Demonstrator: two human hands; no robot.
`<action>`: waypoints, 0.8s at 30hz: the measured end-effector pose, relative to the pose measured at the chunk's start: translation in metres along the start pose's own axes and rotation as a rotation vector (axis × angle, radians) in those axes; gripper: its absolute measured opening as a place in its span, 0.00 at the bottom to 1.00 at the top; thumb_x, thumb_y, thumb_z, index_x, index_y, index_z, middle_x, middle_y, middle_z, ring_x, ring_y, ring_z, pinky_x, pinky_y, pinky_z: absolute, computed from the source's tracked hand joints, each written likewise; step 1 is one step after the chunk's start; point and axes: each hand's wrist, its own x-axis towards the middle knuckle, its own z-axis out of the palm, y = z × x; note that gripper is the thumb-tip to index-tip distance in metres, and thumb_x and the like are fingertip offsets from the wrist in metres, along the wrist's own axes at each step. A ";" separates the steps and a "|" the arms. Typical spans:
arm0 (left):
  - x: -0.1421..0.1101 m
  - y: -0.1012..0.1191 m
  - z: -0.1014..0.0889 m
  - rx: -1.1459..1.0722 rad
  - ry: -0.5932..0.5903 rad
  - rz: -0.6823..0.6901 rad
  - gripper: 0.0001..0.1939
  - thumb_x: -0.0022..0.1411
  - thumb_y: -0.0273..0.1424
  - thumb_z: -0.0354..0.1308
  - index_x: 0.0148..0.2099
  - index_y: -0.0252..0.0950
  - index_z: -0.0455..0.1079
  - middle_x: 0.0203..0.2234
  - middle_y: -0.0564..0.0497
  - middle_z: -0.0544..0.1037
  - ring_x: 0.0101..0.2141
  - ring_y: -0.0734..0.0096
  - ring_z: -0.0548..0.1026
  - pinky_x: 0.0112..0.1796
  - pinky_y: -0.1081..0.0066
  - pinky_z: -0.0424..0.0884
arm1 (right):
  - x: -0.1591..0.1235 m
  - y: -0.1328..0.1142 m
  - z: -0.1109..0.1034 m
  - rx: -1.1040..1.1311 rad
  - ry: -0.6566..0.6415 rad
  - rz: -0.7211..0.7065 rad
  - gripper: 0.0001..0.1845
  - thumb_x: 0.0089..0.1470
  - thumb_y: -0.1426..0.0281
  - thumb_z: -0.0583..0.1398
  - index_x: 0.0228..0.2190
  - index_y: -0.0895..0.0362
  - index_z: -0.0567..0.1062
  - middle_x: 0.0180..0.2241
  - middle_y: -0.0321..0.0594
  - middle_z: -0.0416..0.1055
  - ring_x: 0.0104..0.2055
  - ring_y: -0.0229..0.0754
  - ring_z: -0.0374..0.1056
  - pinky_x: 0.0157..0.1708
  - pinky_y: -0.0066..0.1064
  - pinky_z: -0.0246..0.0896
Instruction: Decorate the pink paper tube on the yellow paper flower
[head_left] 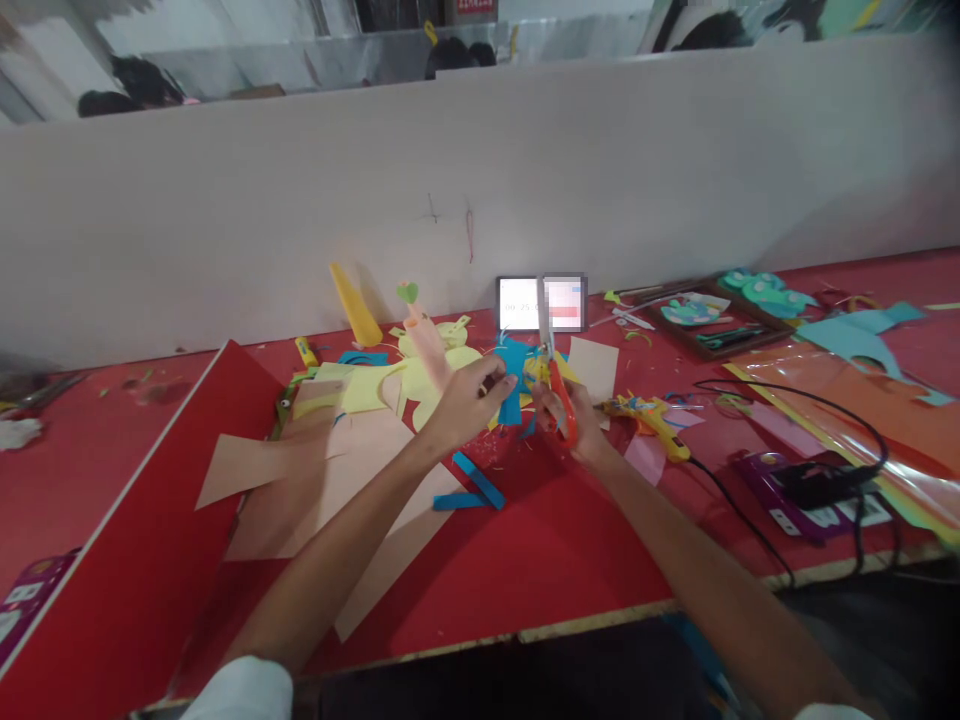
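Observation:
In my right hand (574, 415) is a pair of scissors (561, 395) with orange handles, blades pointing up. My left hand (476, 392) is closed, its fingers curled and the tips brought together. Those tips overlap a cut piece of blue paper (511, 408); whether they grip it I cannot tell. Small yellow paper pieces (536, 368) show between the two hands. Behind my left hand stands a pale pink paper roll (426, 345) with a green leaf shape on top. Two blue strips (480, 482) lie below my hands.
A phone (517, 303) leans on the grey partition (465, 150). Beige sheets (300, 500) and a red board (142, 540) are at left. A yellow glue gun (656, 425), its cable, a purple box (795, 500), a dark tray (712, 350) and orange sheets (877, 410) lie at right.

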 end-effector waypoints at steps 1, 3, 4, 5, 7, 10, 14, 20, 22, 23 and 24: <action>0.000 -0.002 0.003 0.053 -0.044 -0.007 0.14 0.68 0.36 0.55 0.31 0.38 0.57 0.25 0.57 0.61 0.28 0.74 0.61 0.30 0.71 0.58 | -0.003 -0.001 0.003 0.057 -0.012 -0.013 0.32 0.50 0.36 0.62 0.24 0.52 0.64 0.17 0.28 0.58 0.17 0.34 0.54 0.17 0.29 0.51; 0.000 -0.007 0.009 0.147 -0.130 -0.014 0.13 0.67 0.35 0.54 0.30 0.38 0.58 0.25 0.56 0.63 0.28 0.73 0.62 0.31 0.71 0.59 | -0.007 -0.004 0.008 0.140 -0.005 -0.044 0.31 0.48 0.37 0.64 0.26 0.52 0.67 0.20 0.29 0.62 0.17 0.33 0.55 0.17 0.29 0.54; 0.000 -0.009 0.011 0.182 -0.166 -0.015 0.13 0.67 0.34 0.53 0.30 0.38 0.58 0.25 0.55 0.64 0.28 0.72 0.63 0.32 0.70 0.59 | -0.008 -0.004 0.008 0.182 0.005 -0.056 0.30 0.48 0.38 0.65 0.28 0.52 0.68 0.20 0.29 0.63 0.17 0.33 0.56 0.17 0.28 0.55; 0.000 -0.012 0.014 0.206 -0.196 -0.016 0.12 0.66 0.33 0.53 0.30 0.38 0.59 0.25 0.55 0.65 0.28 0.72 0.64 0.32 0.70 0.60 | -0.009 -0.003 0.008 0.219 0.017 -0.062 0.29 0.47 0.41 0.67 0.30 0.52 0.69 0.19 0.28 0.63 0.17 0.33 0.56 0.17 0.28 0.56; -0.001 -0.016 0.019 0.222 -0.233 -0.014 0.11 0.65 0.32 0.53 0.30 0.38 0.60 0.26 0.54 0.67 0.29 0.71 0.66 0.33 0.69 0.62 | -0.008 0.000 0.007 0.260 0.045 -0.066 0.25 0.47 0.47 0.70 0.32 0.52 0.70 0.17 0.26 0.61 0.16 0.33 0.56 0.16 0.27 0.57; -0.004 -0.017 0.025 0.186 -0.233 -0.029 0.09 0.65 0.32 0.53 0.32 0.38 0.61 0.29 0.53 0.69 0.31 0.70 0.68 0.35 0.69 0.64 | -0.004 0.006 0.004 0.243 0.090 -0.065 0.21 0.48 0.52 0.71 0.32 0.53 0.72 0.15 0.25 0.61 0.15 0.33 0.58 0.16 0.27 0.57; -0.009 -0.015 0.034 0.074 -0.197 -0.147 0.09 0.66 0.37 0.56 0.41 0.38 0.61 0.29 0.55 0.72 0.28 0.71 0.71 0.32 0.70 0.66 | 0.001 0.007 0.001 0.169 0.195 -0.105 0.21 0.48 0.52 0.71 0.30 0.54 0.72 0.16 0.26 0.64 0.16 0.33 0.59 0.18 0.27 0.58; -0.013 -0.015 0.041 -0.036 -0.273 -0.209 0.06 0.69 0.31 0.50 0.37 0.38 0.59 0.21 0.58 0.70 0.22 0.74 0.72 0.30 0.72 0.66 | 0.000 -0.004 -0.001 0.231 0.248 -0.125 0.22 0.51 0.49 0.68 0.32 0.52 0.70 0.17 0.25 0.62 0.16 0.33 0.59 0.17 0.26 0.58; -0.013 -0.015 0.041 -0.015 -0.243 -0.195 0.05 0.70 0.30 0.49 0.38 0.38 0.60 0.20 0.58 0.68 0.22 0.73 0.71 0.29 0.72 0.65 | 0.000 -0.004 -0.001 0.237 0.241 -0.116 0.22 0.53 0.49 0.67 0.33 0.52 0.69 0.17 0.25 0.63 0.16 0.34 0.61 0.17 0.27 0.58; -0.013 -0.015 0.040 -0.011 -0.232 -0.193 0.04 0.70 0.29 0.49 0.39 0.38 0.60 0.19 0.58 0.68 0.22 0.73 0.70 0.29 0.72 0.64 | 0.001 -0.002 -0.001 0.236 0.236 -0.119 0.22 0.53 0.49 0.67 0.32 0.52 0.69 0.17 0.25 0.63 0.16 0.34 0.61 0.17 0.27 0.58; -0.013 -0.015 0.040 -0.008 -0.226 -0.194 0.03 0.70 0.29 0.48 0.40 0.38 0.61 0.19 0.59 0.67 0.21 0.73 0.69 0.28 0.72 0.64 | 0.001 -0.001 -0.001 0.231 0.229 -0.124 0.22 0.53 0.49 0.68 0.31 0.52 0.69 0.17 0.26 0.63 0.17 0.34 0.61 0.17 0.27 0.58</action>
